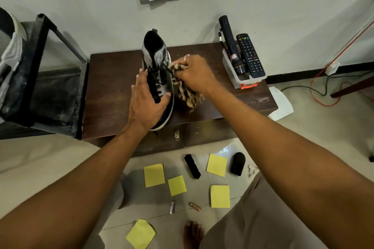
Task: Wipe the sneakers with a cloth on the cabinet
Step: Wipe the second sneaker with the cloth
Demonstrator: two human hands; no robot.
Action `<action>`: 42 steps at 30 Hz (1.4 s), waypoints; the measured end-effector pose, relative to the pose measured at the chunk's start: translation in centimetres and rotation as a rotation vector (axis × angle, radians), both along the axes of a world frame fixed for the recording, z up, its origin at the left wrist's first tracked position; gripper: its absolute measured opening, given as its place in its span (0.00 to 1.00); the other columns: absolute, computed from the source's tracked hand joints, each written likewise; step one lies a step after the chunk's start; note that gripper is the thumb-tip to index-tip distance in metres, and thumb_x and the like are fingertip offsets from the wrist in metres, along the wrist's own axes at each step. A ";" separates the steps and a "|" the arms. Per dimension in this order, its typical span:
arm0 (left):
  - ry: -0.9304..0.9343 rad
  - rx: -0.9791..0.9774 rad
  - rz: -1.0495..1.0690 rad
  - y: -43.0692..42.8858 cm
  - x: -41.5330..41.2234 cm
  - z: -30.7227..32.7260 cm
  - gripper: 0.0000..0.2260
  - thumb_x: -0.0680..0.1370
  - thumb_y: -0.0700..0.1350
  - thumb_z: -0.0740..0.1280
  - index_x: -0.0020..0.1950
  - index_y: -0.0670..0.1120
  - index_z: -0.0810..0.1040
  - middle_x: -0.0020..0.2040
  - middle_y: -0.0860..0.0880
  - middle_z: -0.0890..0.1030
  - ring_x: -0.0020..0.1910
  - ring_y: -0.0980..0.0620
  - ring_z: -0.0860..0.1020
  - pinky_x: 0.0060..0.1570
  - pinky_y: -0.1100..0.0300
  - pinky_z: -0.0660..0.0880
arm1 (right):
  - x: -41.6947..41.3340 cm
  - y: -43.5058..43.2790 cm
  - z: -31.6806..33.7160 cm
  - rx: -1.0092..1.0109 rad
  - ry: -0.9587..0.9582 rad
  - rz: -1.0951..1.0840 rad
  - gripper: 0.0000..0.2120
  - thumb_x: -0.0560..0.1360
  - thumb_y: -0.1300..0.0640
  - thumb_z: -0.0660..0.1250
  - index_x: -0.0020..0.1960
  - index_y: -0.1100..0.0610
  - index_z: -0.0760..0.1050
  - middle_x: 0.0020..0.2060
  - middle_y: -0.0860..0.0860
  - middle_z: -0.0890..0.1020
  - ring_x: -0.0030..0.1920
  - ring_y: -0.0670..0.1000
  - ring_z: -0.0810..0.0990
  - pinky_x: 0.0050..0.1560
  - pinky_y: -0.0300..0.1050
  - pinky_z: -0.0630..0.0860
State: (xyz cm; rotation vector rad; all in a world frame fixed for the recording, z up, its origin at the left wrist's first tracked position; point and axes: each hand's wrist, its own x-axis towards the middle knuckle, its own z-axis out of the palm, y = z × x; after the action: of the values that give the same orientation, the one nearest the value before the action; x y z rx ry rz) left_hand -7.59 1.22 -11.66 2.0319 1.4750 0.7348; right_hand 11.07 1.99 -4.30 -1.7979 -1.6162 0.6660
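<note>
A grey, black and white high-top sneaker point(156, 56) stands upright on the dark brown wooden cabinet point(110, 91), toe toward me. My left hand point(146, 99) lies over its laces and toe, thumb on the right side, fingers curved round the left side. My right hand point(194, 75) grips a bunched brown-and-cream patterned cloth point(187, 93) and holds it against the sneaker's right side near the laces. The cloth's loose end trails down onto the cabinet top.
A clear plastic holder point(232, 76) with a black torch point(230, 44) and a TV remote point(250, 55) stands at the cabinet's back right. A black metal rack point(50, 79) adjoins on the left. Yellow sticky notes point(154, 175), a shoe brush point(192, 166) and small items lie on the floor below.
</note>
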 end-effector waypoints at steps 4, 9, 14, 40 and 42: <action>0.004 -0.051 -0.046 0.6 -0.6 0.0 0.42 0.79 0.56 0.68 0.83 0.45 0.46 0.84 0.45 0.51 0.83 0.48 0.47 0.79 0.51 0.41 | -3.6 -0.3 -2.6 0.150 -0.066 -0.069 0.10 0.75 0.61 0.73 0.56 0.54 0.85 0.52 0.49 0.84 0.51 0.47 0.83 0.54 0.40 0.79; 0.019 -0.075 -0.118 0.9 -1.4 0.1 0.42 0.79 0.52 0.69 0.83 0.45 0.46 0.84 0.45 0.51 0.82 0.45 0.51 0.80 0.47 0.44 | -2.5 -2.4 -3.8 0.023 -0.257 0.183 0.08 0.75 0.60 0.72 0.53 0.55 0.85 0.52 0.50 0.83 0.51 0.53 0.83 0.54 0.50 0.81; -0.013 -0.217 -0.185 0.5 -2.1 1.8 0.42 0.79 0.51 0.71 0.84 0.50 0.47 0.82 0.45 0.58 0.81 0.44 0.56 0.80 0.40 0.53 | -1.2 -2.0 -0.8 -0.084 -0.360 0.378 0.10 0.74 0.61 0.72 0.53 0.53 0.86 0.48 0.48 0.86 0.48 0.48 0.83 0.52 0.47 0.81; -0.381 0.020 0.045 0.8 0.5 5.2 0.18 0.80 0.47 0.71 0.70 0.54 0.79 0.60 0.64 0.80 0.59 0.64 0.80 0.57 0.72 0.76 | -4.4 -4.8 -3.6 0.468 0.182 -0.318 0.15 0.74 0.65 0.74 0.61 0.59 0.83 0.54 0.52 0.80 0.54 0.43 0.80 0.56 0.35 0.78; -0.405 0.008 0.068 1.0 0.6 5.0 0.16 0.80 0.45 0.71 0.68 0.54 0.81 0.60 0.61 0.82 0.58 0.63 0.81 0.57 0.69 0.78 | -5.8 -4.2 -3.6 0.432 0.260 -0.371 0.14 0.74 0.64 0.75 0.59 0.58 0.84 0.53 0.50 0.81 0.53 0.43 0.81 0.54 0.35 0.79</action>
State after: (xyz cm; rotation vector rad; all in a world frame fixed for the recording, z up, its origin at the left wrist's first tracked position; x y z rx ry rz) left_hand -7.00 2.21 -6.62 1.7146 1.3073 1.1059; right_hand 5.32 -2.19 -7.88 -1.5551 -1.1096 0.3298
